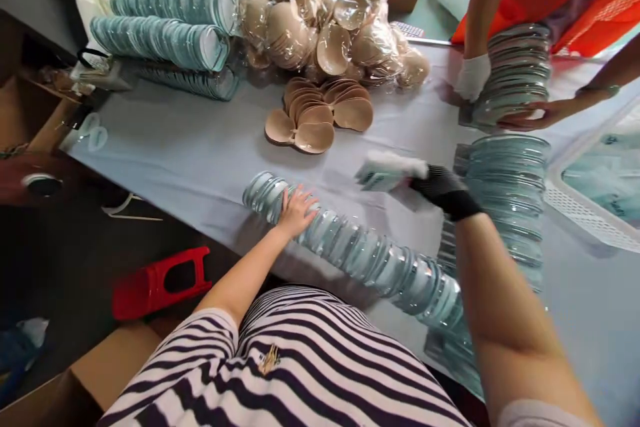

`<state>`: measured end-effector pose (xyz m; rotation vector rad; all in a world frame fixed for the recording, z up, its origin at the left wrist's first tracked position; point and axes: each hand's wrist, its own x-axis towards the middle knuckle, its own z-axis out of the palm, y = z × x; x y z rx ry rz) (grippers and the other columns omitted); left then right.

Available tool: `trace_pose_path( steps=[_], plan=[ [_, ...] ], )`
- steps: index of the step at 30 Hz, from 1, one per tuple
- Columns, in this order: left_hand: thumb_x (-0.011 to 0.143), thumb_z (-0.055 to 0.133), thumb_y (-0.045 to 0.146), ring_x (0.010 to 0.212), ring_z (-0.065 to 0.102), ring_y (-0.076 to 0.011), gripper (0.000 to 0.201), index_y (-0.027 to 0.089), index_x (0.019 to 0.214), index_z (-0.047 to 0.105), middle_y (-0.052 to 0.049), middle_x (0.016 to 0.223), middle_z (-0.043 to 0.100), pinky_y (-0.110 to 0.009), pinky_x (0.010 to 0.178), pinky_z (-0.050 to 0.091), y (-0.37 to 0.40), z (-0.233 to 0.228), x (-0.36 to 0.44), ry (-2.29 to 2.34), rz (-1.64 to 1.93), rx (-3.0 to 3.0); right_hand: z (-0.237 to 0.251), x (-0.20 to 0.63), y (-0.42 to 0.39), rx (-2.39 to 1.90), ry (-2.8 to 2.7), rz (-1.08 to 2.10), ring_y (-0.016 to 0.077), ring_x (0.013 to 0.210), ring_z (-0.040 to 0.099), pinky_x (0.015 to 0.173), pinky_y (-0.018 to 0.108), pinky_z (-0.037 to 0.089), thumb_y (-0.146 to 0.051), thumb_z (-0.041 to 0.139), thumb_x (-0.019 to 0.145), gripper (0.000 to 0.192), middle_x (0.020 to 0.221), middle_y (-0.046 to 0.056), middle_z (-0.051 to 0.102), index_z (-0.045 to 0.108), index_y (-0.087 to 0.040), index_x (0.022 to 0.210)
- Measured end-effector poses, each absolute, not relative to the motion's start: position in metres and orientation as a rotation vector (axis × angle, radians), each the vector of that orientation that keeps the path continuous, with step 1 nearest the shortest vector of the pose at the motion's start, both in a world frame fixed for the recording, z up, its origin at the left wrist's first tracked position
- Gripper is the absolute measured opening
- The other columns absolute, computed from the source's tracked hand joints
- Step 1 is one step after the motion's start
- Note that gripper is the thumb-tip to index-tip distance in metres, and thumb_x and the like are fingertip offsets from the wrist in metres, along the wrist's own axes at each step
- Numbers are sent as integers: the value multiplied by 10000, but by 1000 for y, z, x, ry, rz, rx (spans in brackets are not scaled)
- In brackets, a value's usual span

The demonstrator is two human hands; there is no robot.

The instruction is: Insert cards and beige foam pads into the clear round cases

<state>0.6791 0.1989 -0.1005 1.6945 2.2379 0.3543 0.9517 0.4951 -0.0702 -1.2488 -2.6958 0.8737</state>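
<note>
My bare left hand (297, 212) lies on top of a long row of clear plastic round cases (370, 250), its fingers spread over the left part. The row runs diagonally along the near table edge towards my right forearm. My right hand (445, 192), in a black glove, is above the table right of the middle. It is closed on a white packet (387, 171) with greenish print; motion blurs both. Beyond my hands lie fanned stacks of beige bra cups (314, 137), joined in pairs.
Plastic-wrapped beige cups (290, 33) and rows of clear cases (155, 40) fill the far side. At right, a co-worker's hands (533, 115) touch a stack of cases (520, 73). A white basket (580, 213) stands right; a red stool (163, 283) is on the floor at left.
</note>
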Motion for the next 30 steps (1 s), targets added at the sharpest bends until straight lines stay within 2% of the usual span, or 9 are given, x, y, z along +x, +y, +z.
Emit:
trace_pose_path(
  steps=[4,8,11,14,16,18,21,25,30],
  plan=[
    [891,556,468,1433,296,-353,427,298,1276,628,-68,1413,556,-656,1165,-4,190,-103,583,2173,248,1785,-97,813,441,-1309,-2905,978,265,1005,669,846,315,505,-244,626,788,337,1106,74,734,720,-192,1107],
    [883,554,521,1357,402,-337,487,324,1328,584,-76,1397,568,-669,1158,3,172,-106,533,1999,175,1874,-129,724,414,-1462,-3024,1177,224,979,668,827,267,500,-239,645,759,387,1095,42,736,700,-213,1142],
    [886,543,535,1346,410,-329,500,320,1336,578,-89,1383,575,-652,1167,19,151,-105,520,1986,173,1871,-136,706,393,-1684,-3023,1205,256,1012,657,858,325,506,-262,719,703,579,1175,83,702,626,-228,1273],
    [884,550,528,1351,406,-332,500,318,1337,578,-95,1380,575,-644,1172,28,133,-103,508,1977,185,1854,-133,718,369,-1813,-2926,1086,307,1180,583,966,406,471,-341,757,681,848,1372,135,574,431,-233,1456],
    [885,562,495,1364,398,-333,484,314,1334,577,-94,1385,570,-646,1172,36,125,-104,499,1959,211,1839,-127,735,355,-1858,-2782,1010,305,1286,507,1050,416,416,-395,713,737,855,1466,141,482,361,-211,1494],
    [889,571,446,1396,368,-330,473,307,1341,565,-92,1417,541,-644,1173,60,126,-107,485,1938,286,1801,-122,750,348,-1946,-2562,1010,287,1307,495,1076,398,396,-421,651,799,788,1473,144,476,358,-185,1492],
    [866,606,389,1430,329,-313,525,271,1371,524,-108,1485,463,-587,1184,157,156,-118,453,1965,545,1631,-117,760,359,-2083,-2178,1115,264,1234,564,1029,374,437,-448,612,833,766,1395,157,555,347,-156,1490],
    [818,669,341,1410,378,-282,693,182,1441,411,-172,1529,376,-417,1152,320,248,-140,397,2024,969,1099,-122,738,402,-2058,-1777,1261,221,1154,609,989,339,462,-454,639,809,805,1355,173,584,337,-128,1481],
    [819,683,336,1416,380,-264,828,142,1505,263,-225,1548,329,-350,1090,397,351,-165,355,2023,1033,465,-150,685,449,-1951,-1482,1426,204,1051,641,895,323,519,-417,665,759,810,1268,172,629,340,-122,1440]
  ],
)
